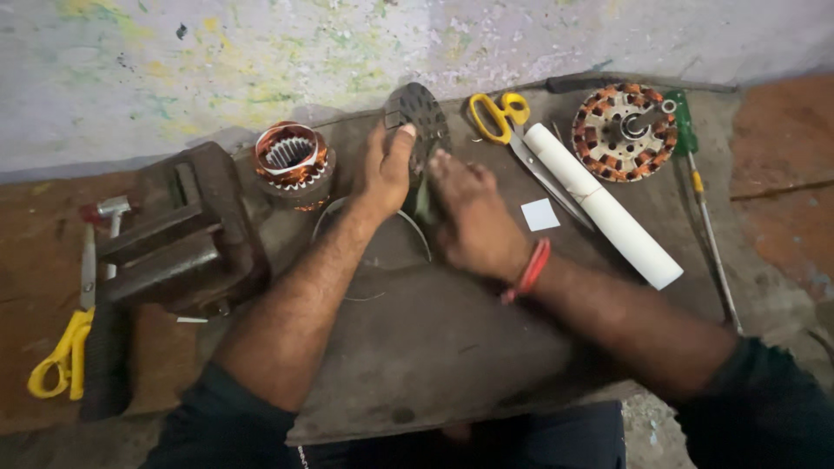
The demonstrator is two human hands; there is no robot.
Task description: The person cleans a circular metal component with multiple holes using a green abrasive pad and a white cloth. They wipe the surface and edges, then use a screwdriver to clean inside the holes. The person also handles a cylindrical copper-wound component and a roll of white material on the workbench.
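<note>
- Both hands meet at the back middle of the counter (452, 347); the left hand (387, 169) is curled, thumb and fingers closed on the edge of a dark perforated round plate (417, 108), which it props upright and tilted against the wall side
- Right hand (473, 217), a red band at its wrist, lies half-closed just beside the left, fingers bent down toward the plate's lower edge; whether it grips anything I cannot tell, since the fingertips are hidden
- Judged from this, the step in hand is positioning or fitting the plate; the next move would call for a steady left grip while the right works at the base
- A thin wire loop (415, 227) lies on the counter under the wrists
- Left of the hands stands a copper-wound stator (291, 161); further left a heavy bench vise (182, 234); beyond it, yellow-handled scissors (61, 352)
- Right of the hands: a second pair of yellow scissors (504, 117); a white tube (599, 204); a small white paper square (540, 214); a wound motor core (624, 132); a green-handled screwdriver (695, 178)
</note>
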